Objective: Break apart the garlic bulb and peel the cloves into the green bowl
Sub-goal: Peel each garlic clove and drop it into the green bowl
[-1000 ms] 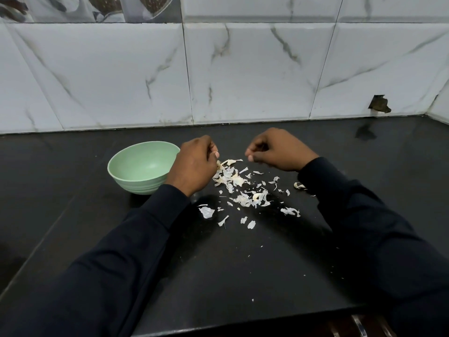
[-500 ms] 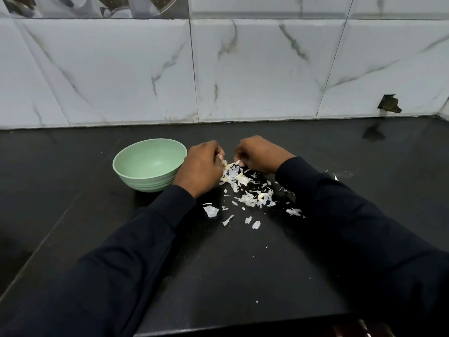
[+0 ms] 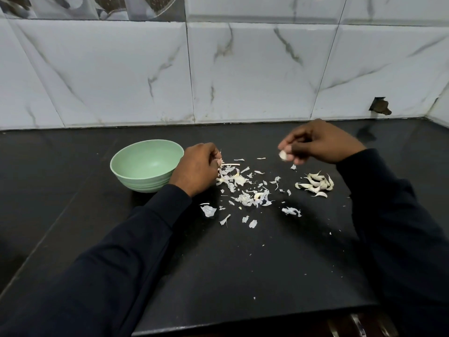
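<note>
Clove (image 3: 283, 155) is in my right hand (image 3: 318, 143), pinched at the fingertips, held up over the counter (image 3: 243, 263) and not touching it. Can't tell if it's peeled all the way. My other fingers are curled in loosely behind it.

Below and right of that hand sits 1 small pile of cloves (image 3: 315, 182) on the counter, well apart from the bowl (image 3: 136, 181).

My left hand (image 3: 198, 170) is clenched, knuckles up, fingertips pinching a scrap (image 3: 220, 162) of skin. It sits just beside the bowl's right side; can't tell if it touches. A thin stem piece (image 3: 230, 164) lies by those fingertips.

Skins (image 3: 245, 190) are scattered between my 2 hands and toward me, thickest just right of my left hand, with a few larger flakes nearer me.

The bowl is green, upright, left of everything, on the counter near the wall (image 3: 243, 69).

Counter is black. Wall is white marble-look tile, with 1 chipped hole (image 3: 380, 105) low on the right. Dark sleeves (image 3: 121, 263) cover both arms to the wrists.
</note>
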